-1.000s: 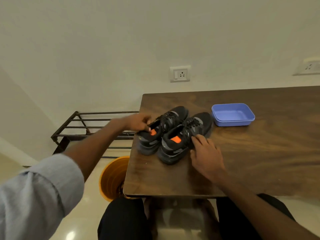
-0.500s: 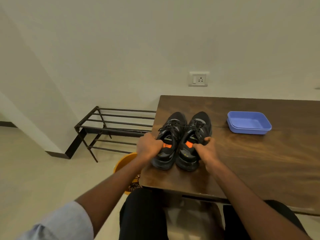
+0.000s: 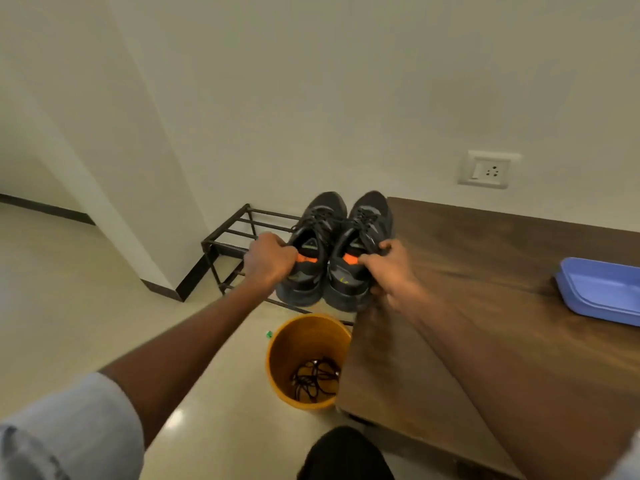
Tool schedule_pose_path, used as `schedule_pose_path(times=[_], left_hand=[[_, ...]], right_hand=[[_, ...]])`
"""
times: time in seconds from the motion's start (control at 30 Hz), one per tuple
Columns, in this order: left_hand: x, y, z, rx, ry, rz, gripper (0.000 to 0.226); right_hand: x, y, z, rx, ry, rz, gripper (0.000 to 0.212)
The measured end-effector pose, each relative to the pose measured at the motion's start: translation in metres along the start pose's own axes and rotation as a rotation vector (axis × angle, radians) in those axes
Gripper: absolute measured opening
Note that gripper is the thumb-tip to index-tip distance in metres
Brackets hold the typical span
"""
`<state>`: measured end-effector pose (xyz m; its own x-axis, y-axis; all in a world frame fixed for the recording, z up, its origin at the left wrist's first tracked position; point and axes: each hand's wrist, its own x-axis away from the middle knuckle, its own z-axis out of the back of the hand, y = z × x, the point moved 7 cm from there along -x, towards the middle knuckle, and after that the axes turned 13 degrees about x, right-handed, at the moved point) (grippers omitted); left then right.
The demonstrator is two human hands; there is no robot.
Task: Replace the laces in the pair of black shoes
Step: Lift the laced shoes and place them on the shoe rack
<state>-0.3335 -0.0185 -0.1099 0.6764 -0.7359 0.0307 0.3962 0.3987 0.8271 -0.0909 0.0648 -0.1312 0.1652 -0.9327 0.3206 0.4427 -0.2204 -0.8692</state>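
While each hand (image 3: 268, 259) (image 3: 389, 265) grips a shoe (image 3: 311, 251) (image 3: 360, 251): orange bucket (image 3: 280, 358) with black laces (image 3: 315, 377), blue tray (image 3: 602, 292).

A single head-worn wide-angle view looks forward and down, close over the outstretched arms, facing the wall.

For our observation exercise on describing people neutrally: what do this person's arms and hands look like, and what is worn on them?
Both hands, the left hand and the right hand, are bare: no gloves, rings or watch show. The forearms are bare too. A light grey-blue sleeve sits pushed up on the left arm, and a sliver of similar pale fabric shows at the frame's right edge.
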Motion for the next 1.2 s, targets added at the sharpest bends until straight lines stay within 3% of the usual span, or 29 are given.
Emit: schedule_pose_path(times=[0.13,0.33,0.57,0.8,0.87,0.93,1.0,1.1,1.2], left_hand=[[-0.076,-0.018,0.013,0.009,0.051,0.044,0.015],[-0.157,-0.077,-0.024,0.013,0.074,0.139,0.015],[-0.195,-0.098,-0.061,0.008,0.020,0.198,0.018],[-0.191,-0.114,-0.073,0.273,-0.094,0.290,0.028],[-0.175,-0.100,-0.063,0.133,-0.029,0.143,0.036],[-0.150,-0.070,-0.054,-0.055,0.108,-0.120,0.034],[-0.111,-0.030,-0.064,-0.064,0.136,-0.361,0.029],[-0.043,0.031,-0.098,0.009,0.042,-0.566,0.025],[0.023,0.077,-0.148,0.052,-0.106,-0.640,0.022]], right_hand=[[-0.065,-0.024,-0.058,-0.001,-0.053,-0.057,0.037],[-0.149,-0.005,-0.113,0.083,-0.010,-0.115,0.030],[-0.193,0.004,-0.133,0.164,0.011,-0.103,0.039],[-0.193,0.014,-0.129,0.161,-0.046,-0.088,0.038],[-0.181,0.008,-0.116,0.199,-0.003,-0.033,0.032],[-0.161,-0.009,-0.095,0.251,0.091,0.097,0.029],[-0.132,-0.023,-0.070,0.227,0.143,0.239,0.033],[-0.089,-0.025,-0.020,0.182,0.223,0.346,0.033],[-0.052,-0.004,0.046,0.133,0.331,0.345,0.027]])
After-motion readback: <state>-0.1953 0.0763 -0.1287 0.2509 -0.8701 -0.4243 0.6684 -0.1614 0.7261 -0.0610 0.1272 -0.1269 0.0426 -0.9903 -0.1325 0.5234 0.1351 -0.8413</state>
